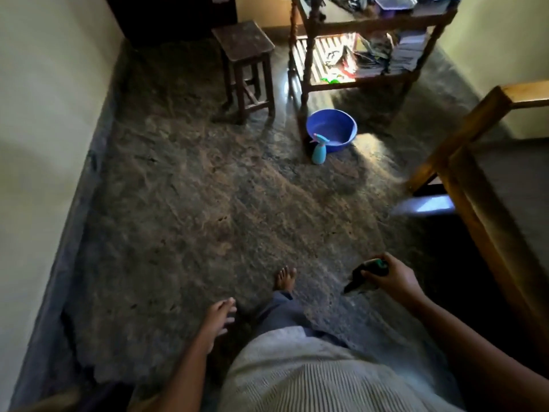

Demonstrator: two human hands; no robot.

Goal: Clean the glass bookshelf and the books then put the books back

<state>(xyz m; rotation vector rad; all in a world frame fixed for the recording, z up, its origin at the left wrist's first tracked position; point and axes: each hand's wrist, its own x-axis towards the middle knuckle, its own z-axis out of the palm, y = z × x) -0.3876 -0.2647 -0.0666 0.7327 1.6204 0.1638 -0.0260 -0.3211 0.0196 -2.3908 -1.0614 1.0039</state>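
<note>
- Left hand (221,315): at 7 o'clock, low in view. Fingers spread and fairly straight, holding nothing, hanging above the floor (166,203).
- Stool (243,40): dark wood, at 12 o'clock, standing upright on the floor, well apart from the hand.
- Foot (286,278): bare, at 6 o'clock, flat on the floor.
- Bottle (319,151): pale blue sprayer, at 1 o'clock, upright on the floor, against the near side of the basin.
- Basin (341,145): blue, round, at 1 o'clock, on the floor by the bookshelf leg.
- Bookshelf (368,23): wooden frame with turned posts, far at 1 o'clock. Both tiers are loaded.
- Books (408,52): stacked on the lower tier's right end, with more papers and clutter on the tier above. Titles are too blurred to read.
- Right hand (392,278): at 4 o'clock, fingers curled tight around a dark tool (367,275) with a green patch. What the tool is, I cannot tell.
- Rail (463,138): wooden, at 3 o'clock, slanting down along the right edge.
</note>
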